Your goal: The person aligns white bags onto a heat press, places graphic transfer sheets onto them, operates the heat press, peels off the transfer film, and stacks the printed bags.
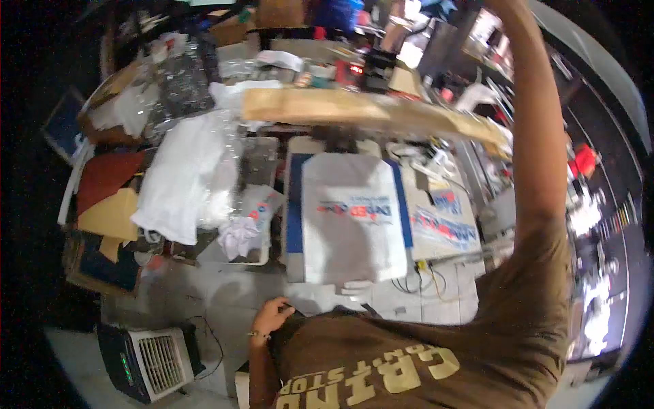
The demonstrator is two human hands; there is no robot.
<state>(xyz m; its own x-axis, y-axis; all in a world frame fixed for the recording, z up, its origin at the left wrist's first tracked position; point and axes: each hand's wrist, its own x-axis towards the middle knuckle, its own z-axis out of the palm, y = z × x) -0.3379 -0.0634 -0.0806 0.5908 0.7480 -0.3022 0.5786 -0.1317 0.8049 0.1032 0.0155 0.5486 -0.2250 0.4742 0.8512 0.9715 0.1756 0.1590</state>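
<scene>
My left hand (272, 315) is low in the view beside the brown shirt, its fingers curled at a small dark thing too unclear to name. My right arm (538, 136) is raised along the right side, and its hand lies beyond the top edge. In the middle, a white bag (354, 238) with blue and red print lies flat over a blue-edged board (295, 211). Behind it a long tan bar (320, 105), blurred, spans the view from the centre left to near my right forearm.
White items in clear plastic (180, 170) lie at the left, near crumpled white material (240, 236). More printed white bags (446, 228) are right of the board. A louvred appliance (161, 361) stands on the floor at lower left. Cables hang below the table's right part.
</scene>
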